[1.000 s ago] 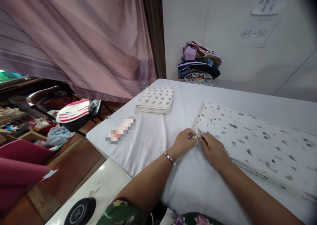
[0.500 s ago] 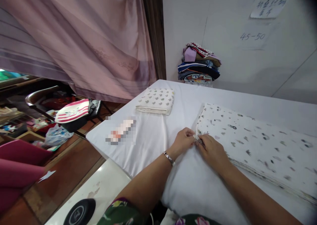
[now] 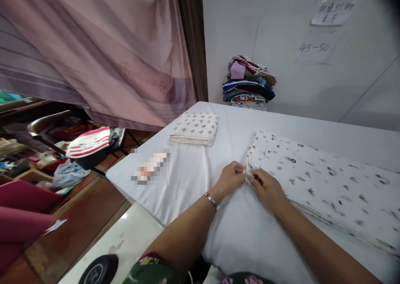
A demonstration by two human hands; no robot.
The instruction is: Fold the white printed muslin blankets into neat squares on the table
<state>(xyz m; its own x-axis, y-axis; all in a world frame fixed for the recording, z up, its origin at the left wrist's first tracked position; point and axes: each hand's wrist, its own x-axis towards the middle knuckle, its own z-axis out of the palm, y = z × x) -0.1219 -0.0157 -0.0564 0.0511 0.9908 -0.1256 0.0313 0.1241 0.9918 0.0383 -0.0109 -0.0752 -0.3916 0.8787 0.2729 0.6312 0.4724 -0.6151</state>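
"What does the fabric look like?"

"The printed cloth is white with small dark marks scattered over it. It is folded into a flat slab of many layers, and the layered edge shows along the near side. It lies on the right half of the white-covered table."

"And the hands?"

"Both meet at its near left corner. The left hand has its fingers curled in, pinching the corner's edge. The right hand rests on top, fingertips closed on the same corner. The corner is partly hidden, so I can't tell how many layers each holds."

"Counts?"

"One printed cloth. One smaller folded cloth with heart-like spots sits well apart, on the table's far left. One garment pile stands against the wall, which has two paper notes. One bracelet is on the left wrist."
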